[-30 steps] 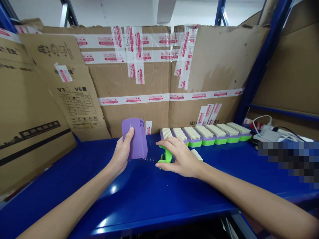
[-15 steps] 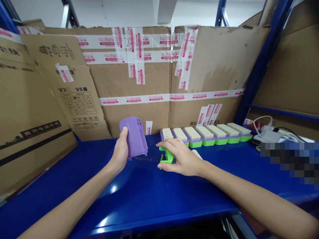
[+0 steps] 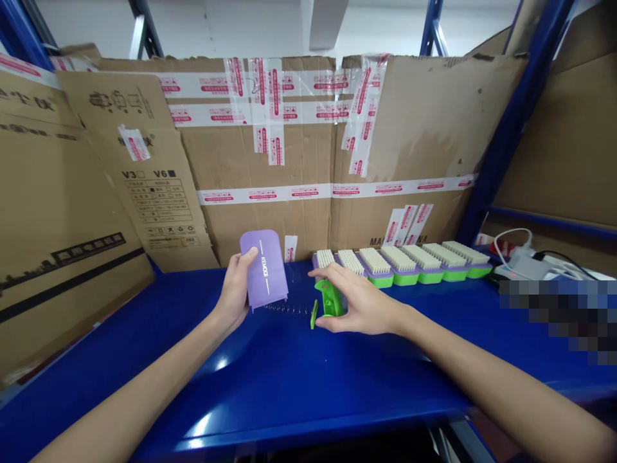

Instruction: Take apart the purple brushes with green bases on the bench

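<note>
**Purple cover [image 3: 268, 276] in the left hand [image 3: 234, 283], green bracket [image 3: 332, 298] in the right hand [image 3: 371, 307]**

Head view: purple cover apparently raised off the blue counter [image 3: 270, 386], lettering facing out, pinched along its left side between thumb and fingers. Green bracket farther right, clasped between right thumb below and fingers curled over the top. Between the two hands, a thin spring [image 3: 289, 310]; just beside the right thumb tip, a small green strip [image 3: 314, 315], contact hard to tell. Behind, a row of brushes [image 3: 399, 260], bristles up.

For good handling, best to hold the cover steady by its edge, grip the bracket evenly, and keep both clear of the spring, probably easy to roll or snag.

Compared with half a second ago: cover turned more face-on, bracket drawn right, away from the strip, hollow side more exposed.
</note>
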A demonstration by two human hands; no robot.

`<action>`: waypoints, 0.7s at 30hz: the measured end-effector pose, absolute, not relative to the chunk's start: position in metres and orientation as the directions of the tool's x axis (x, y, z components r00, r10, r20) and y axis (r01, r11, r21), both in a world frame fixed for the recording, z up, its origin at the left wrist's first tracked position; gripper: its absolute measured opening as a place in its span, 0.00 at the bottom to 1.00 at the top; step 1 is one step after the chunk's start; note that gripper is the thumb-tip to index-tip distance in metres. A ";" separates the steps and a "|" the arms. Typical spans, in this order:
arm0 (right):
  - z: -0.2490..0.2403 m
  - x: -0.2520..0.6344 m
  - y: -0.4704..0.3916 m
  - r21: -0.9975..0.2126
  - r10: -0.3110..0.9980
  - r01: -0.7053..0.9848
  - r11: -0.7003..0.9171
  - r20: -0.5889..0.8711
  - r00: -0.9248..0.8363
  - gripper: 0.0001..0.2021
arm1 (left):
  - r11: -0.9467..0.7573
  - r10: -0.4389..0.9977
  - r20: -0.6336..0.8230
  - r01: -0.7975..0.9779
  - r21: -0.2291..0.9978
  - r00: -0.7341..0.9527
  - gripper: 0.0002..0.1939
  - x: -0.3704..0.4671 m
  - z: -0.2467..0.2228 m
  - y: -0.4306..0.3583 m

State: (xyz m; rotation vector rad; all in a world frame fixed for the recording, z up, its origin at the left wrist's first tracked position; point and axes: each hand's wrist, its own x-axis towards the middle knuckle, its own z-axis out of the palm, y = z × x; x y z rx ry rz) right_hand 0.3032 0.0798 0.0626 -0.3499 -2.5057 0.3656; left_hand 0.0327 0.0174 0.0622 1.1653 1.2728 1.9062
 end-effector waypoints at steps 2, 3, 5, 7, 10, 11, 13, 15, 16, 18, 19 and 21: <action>0.065 0.305 0.080 -0.331 0.334 0.181 0.926 0.496 -0.801 0.37 | -0.344 0.812 0.270 -0.049 0.938 -0.517 0.31 0.032 0.062 0.017; 0.066 0.306 0.080 -0.332 0.336 0.184 0.925 0.492 -0.803 0.37 | -0.318 0.814 0.222 -0.091 0.944 -0.537 0.31 0.032 0.063 0.016; 0.068 0.306 0.081 -0.332 0.335 0.185 0.925 0.483 -0.809 0.36 | -0.305 0.817 0.187 -0.132 0.943 -0.546 0.33 0.033 0.065 0.015; 0.067 0.306 0.081 -0.323 0.329 0.190 0.927 0.460 -0.825 0.36 | -0.306 0.830 0.182 -0.158 0.939 -0.527 0.34 0.035 0.069 0.014; 0.064 0.305 0.082 -0.295 0.316 0.203 0.934 0.412 -0.855 0.36 | -0.312 0.851 0.190 -0.180 0.933 -0.490 0.35 0.036 0.074 0.012; 0.062 0.304 0.082 -0.289 0.313 0.205 0.935 0.398 -0.862 0.36 | -0.313 0.854 0.191 -0.184 0.932 -0.484 0.35 0.036 0.075 0.011; 0.060 0.303 0.083 -0.285 0.305 0.203 0.937 0.383 -0.872 0.37 | -0.322 0.851 0.196 -0.188 0.928 -0.487 0.35 0.036 0.077 0.010; 0.058 0.302 0.084 -0.282 0.299 0.199 0.938 0.375 -0.877 0.36 | -0.334 0.844 0.199 -0.199 0.921 -0.498 0.36 0.035 0.078 0.009; 0.057 0.301 0.084 -0.280 0.297 0.200 0.939 0.371 -0.880 0.35 | -0.340 0.841 0.200 -0.205 0.918 -0.503 0.36 0.035 0.079 0.009; 0.056 0.301 0.084 -0.271 0.298 0.207 0.940 0.358 -0.885 0.33 | -0.343 0.839 0.196 -0.213 0.915 -0.508 0.35 0.034 0.080 0.010; 0.056 0.301 0.084 -0.267 0.300 0.212 0.940 0.350 -0.888 0.32 | -0.338 0.839 0.189 -0.216 0.916 -0.510 0.34 0.034 0.080 0.010; 0.056 0.301 0.083 -0.262 0.298 0.216 0.941 0.337 -0.893 0.30 | -0.320 0.841 0.171 -0.217 0.922 -0.513 0.33 0.034 0.080 0.011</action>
